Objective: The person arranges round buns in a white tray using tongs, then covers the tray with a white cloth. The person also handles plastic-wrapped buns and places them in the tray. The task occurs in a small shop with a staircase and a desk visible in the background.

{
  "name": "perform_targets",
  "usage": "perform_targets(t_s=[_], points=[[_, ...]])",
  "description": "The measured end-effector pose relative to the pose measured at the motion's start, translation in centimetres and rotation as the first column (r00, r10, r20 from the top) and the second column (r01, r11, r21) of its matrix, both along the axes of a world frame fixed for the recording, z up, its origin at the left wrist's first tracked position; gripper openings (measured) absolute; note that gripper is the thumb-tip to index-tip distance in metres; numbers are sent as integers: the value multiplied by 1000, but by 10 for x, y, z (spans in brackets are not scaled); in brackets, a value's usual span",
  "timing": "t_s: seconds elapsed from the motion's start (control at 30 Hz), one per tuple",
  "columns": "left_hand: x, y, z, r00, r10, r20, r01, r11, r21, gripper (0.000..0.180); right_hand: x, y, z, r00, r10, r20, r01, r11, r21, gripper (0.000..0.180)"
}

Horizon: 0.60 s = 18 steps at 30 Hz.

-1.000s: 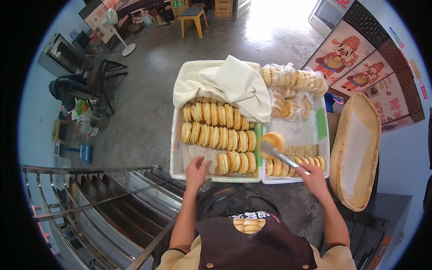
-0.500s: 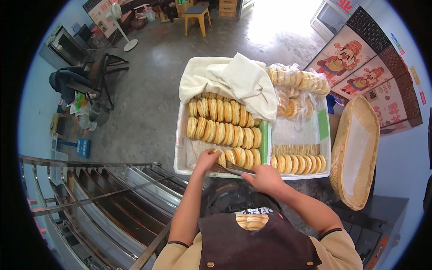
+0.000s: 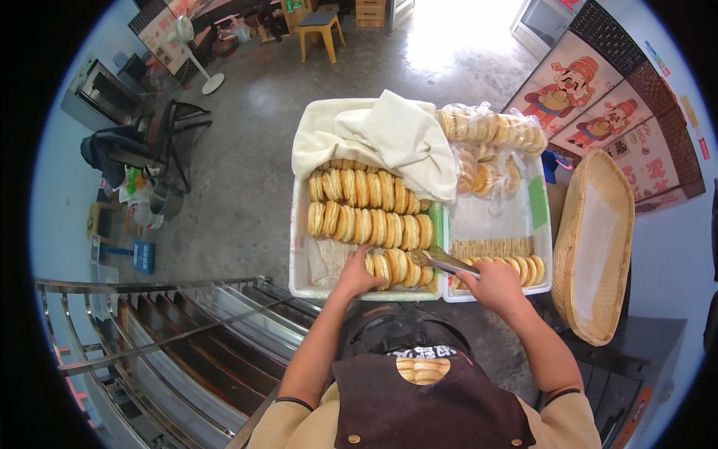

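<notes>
My left hand (image 3: 356,277) wraps round the left end of a short near row of round, pale-gold flatbreads (image 3: 397,266), with fingers at the back and thumb in front. In my right hand (image 3: 493,286) is a pair of metal tongs (image 3: 452,263), pointing left, their tips at the right end of that row. Two full rows of flatbreads (image 3: 372,227) stand on edge behind it in a white foam box (image 3: 301,258), and a part-covered row lies farther back. A cream cloth (image 3: 407,138) drapes over the far part of the box.
Right of it, a second white box (image 3: 544,247) holds a row of thinner flatbreads (image 3: 527,269) and bagged ones (image 3: 490,131). A long wicker basket (image 3: 594,247) stands at the right. Metal racking (image 3: 179,344) fills the lower left. A chair (image 3: 168,138) is farther left.
The tongs and my right hand have swung right, from the front of the near row to its right end. My left hand has moved slightly right around the row's left end.
</notes>
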<state>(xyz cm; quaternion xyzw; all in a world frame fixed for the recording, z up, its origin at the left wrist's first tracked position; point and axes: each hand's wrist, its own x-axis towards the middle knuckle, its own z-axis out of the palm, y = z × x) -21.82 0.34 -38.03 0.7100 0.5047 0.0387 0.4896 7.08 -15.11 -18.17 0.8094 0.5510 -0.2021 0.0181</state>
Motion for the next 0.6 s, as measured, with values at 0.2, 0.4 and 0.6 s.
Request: perform_targets(t_s=[0.2,0.4,0.6], points=[[-5,18,3,990,-139,1,138,989,52,94,10,37,-3,994,89,-65,-99,980,-171,59],[-8,26,2,974,-219,52,217,975,48,89,14,34,19,995,71,-76,-89,959,-268,58],[-3,11,7,994,-97,56,99,995,-22,92,-15,48,22,982,137,-129,-137,991,2,49]])
